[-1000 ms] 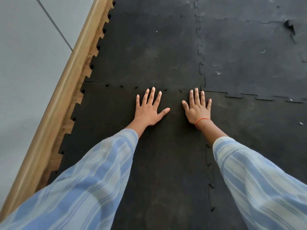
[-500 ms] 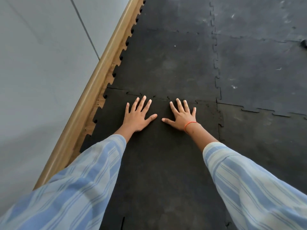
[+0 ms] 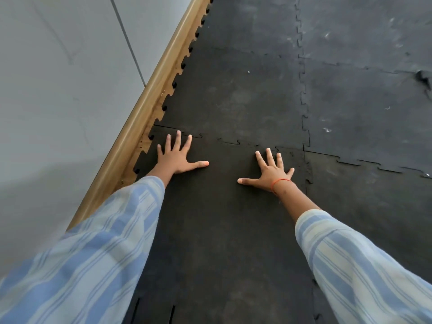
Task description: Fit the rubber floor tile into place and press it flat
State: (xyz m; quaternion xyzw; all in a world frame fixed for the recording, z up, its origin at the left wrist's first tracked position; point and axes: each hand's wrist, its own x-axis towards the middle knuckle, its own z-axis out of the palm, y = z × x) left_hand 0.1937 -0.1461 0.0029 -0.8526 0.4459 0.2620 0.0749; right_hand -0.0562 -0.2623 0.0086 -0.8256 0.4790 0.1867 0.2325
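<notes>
Two hands flat on black rubber floor tile, palms down, fingers spread wide, gripping nothing. Left hand near tile's far-left corner, close to the wooden skirting strip along grey wall; fingertips reach approx. to the far seam. Right hand near far-right corner, thumb pointing left, orange thread band on wrist. Hands well apart. Tile lies on floor betw. wall strip and neighbouring tiles; far edge meets next tile along jigsaw seam, partly visible gaps in teeth. Right-side seam also toothed, small gap near wrist. Both arms in blue/white striped sleeves. Tile surface looks flat under palms.
</notes>
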